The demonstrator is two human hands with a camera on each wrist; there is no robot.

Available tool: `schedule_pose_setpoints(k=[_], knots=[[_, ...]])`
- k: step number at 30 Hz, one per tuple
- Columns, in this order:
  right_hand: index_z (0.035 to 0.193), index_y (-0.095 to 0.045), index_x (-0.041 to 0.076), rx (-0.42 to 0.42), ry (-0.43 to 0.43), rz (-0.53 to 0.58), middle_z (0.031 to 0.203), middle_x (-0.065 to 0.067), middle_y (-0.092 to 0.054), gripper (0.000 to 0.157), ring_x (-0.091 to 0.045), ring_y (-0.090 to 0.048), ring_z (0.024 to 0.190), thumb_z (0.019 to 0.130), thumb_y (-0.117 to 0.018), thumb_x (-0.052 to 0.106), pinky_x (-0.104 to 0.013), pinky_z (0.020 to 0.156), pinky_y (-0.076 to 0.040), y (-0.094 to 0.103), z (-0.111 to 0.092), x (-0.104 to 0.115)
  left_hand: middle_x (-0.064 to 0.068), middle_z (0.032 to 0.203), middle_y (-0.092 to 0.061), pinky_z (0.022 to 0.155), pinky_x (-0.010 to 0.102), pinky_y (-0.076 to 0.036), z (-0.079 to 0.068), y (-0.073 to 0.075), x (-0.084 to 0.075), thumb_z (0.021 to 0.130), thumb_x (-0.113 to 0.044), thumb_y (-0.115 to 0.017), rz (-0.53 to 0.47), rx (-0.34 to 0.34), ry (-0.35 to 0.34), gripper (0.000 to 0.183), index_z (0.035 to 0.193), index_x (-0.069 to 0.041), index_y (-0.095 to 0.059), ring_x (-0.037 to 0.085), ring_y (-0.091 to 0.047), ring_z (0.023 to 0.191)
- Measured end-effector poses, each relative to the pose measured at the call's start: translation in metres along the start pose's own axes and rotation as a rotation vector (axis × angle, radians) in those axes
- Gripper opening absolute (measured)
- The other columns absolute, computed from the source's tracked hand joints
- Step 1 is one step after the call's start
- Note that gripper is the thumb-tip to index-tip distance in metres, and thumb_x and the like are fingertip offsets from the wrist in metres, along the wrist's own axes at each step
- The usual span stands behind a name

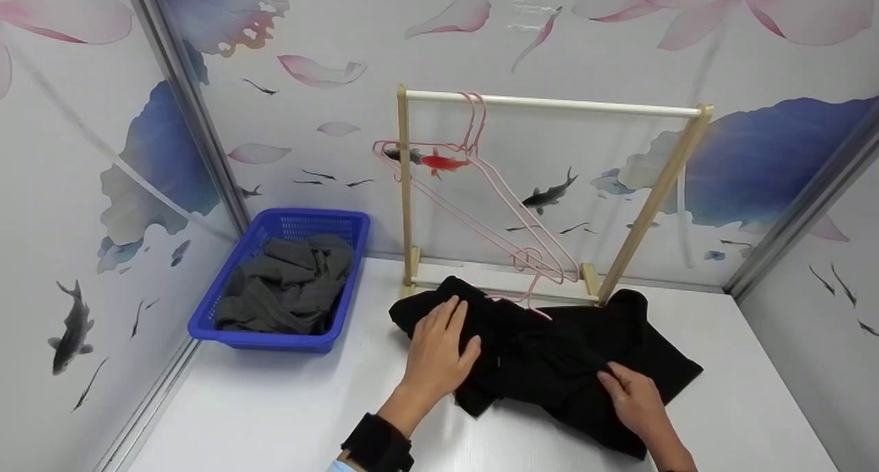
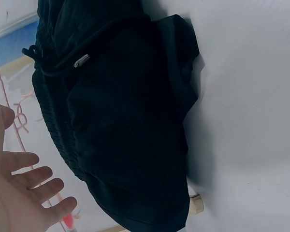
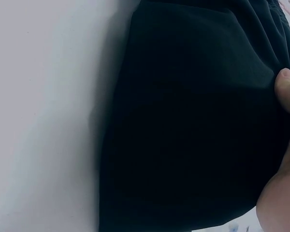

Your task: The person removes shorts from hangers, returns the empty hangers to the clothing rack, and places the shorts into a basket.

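A pair of black shorts [image 1: 535, 369] lies bunched on the white table, with its elastic waistband [image 2: 55, 130] toward the rack. The left wrist view shows a knotted drawstring [image 2: 36, 60] and a small metal tip on it. My left hand [image 1: 439, 348] is over the left part of the shorts, fingers extended; in its wrist view the fingers are spread beside the waistband. With thumb and fingers, my right hand [image 1: 635, 393] pinches the fabric on the right side. A pink hanger [image 1: 532, 290] partly overlaps the waistband in the head view.
Two more pink hangers [image 1: 474, 149] hang from the white bar of a small wooden rack [image 1: 405, 204] behind the shorts. On the left stands a blue basket [image 1: 275, 341] with dark grey clothing [image 1: 288, 286] inside. Printed wall panels enclose the table.
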State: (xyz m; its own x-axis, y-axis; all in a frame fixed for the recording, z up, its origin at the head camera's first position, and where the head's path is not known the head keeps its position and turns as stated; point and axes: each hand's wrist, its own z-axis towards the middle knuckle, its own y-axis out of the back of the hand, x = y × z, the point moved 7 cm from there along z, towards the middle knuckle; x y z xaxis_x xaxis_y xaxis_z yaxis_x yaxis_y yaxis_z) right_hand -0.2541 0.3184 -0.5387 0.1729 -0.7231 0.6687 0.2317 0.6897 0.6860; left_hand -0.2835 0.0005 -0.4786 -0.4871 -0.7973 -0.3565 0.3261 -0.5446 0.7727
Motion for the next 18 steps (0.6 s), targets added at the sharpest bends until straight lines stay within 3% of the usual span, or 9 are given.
schedule_pose_setpoints(k=[13,18], knots=[[0.071,-0.051,0.018,0.039,0.039,0.027,0.064,0.010,-0.041,0.034,-0.005,-0.043,0.065,0.096,-0.067,0.002,-0.026,0.065,-0.037,-0.007,0.000,0.005,0.018,0.151,-0.052,0.110,0.055,-0.043,0.005,0.000,0.007,0.100,-0.030,-0.062,0.002,0.033,0.030,0.056,0.146,0.001,-0.055,0.036,-0.051,0.137],[0.069,-0.048,0.018,0.044,0.067,0.030,0.063,0.011,-0.036,0.037,-0.004,-0.040,0.062,0.096,-0.068,0.004,-0.025,0.063,-0.034,-0.008,0.000,0.007,0.018,0.153,-0.050,0.111,0.055,-0.041,0.003,-0.004,0.014,0.101,-0.031,-0.060,-0.007,0.077,0.067,0.056,0.148,0.000,-0.053,0.036,-0.049,0.139]])
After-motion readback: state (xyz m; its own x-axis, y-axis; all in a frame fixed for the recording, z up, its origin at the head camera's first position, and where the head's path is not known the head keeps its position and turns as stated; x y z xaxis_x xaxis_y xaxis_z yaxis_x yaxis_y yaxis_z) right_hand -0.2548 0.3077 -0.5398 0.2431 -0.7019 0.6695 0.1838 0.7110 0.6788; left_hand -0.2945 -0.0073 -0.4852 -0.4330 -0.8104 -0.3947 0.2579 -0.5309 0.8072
